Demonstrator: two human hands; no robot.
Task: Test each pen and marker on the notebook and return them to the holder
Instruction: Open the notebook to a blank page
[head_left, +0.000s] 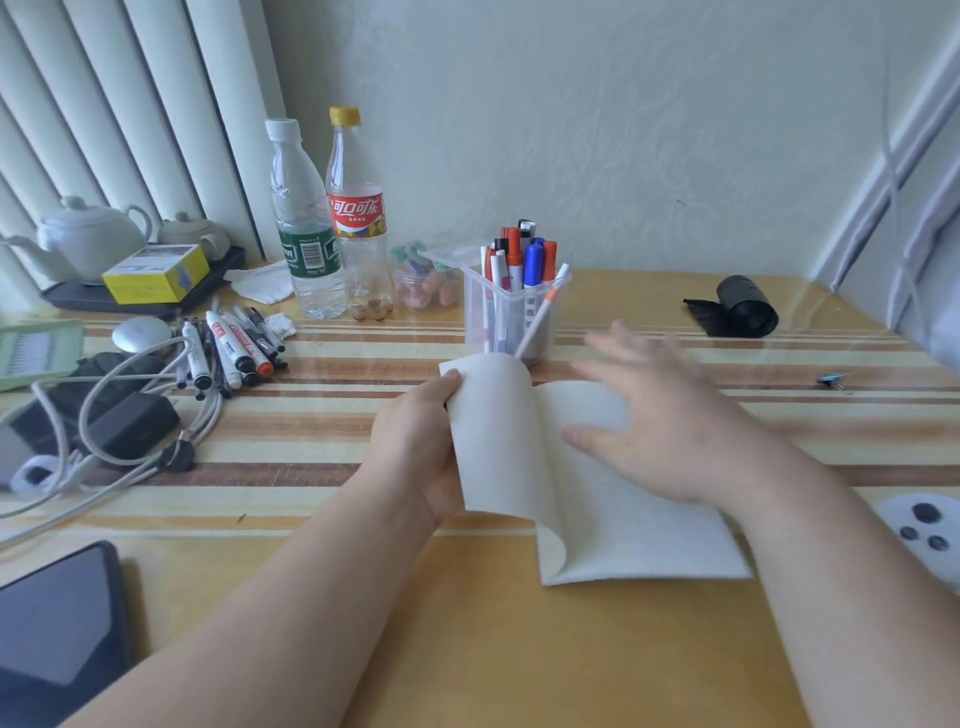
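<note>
Pale wall and vertical blinds (104, 104) back a table (467, 649) covered in a striped cloth. The notebook (623, 519) lies open near the table's middle, toward the near edge, showing blank pages. The left hand (415, 447) grips the left pages, which are curled up and back into a standing roll, thumb on the front of the paper. The right hand (670, 415) is spread wide with straight fingers over the right page, holding nothing; it is blurred, and I cannot tell if it touches the paper.

Just behind the notebook stands the clear holder (511, 317), toward the far edge, with red, blue and white pens (524, 254) upright in it and one white pen leaning out to the right. More markers (234, 348) lie loose in a heap toward the left edge, beside a tangle of cables (130, 415).

Two bottles (306, 228) stand left of the holder at the far edge. A teapot (88, 239) and a yellow box (156, 273) sit on a dark tray in the far left corner. A black roll (743, 306) lies toward the far right corner. A dark tablet (57, 623) rests at the near left corner.
</note>
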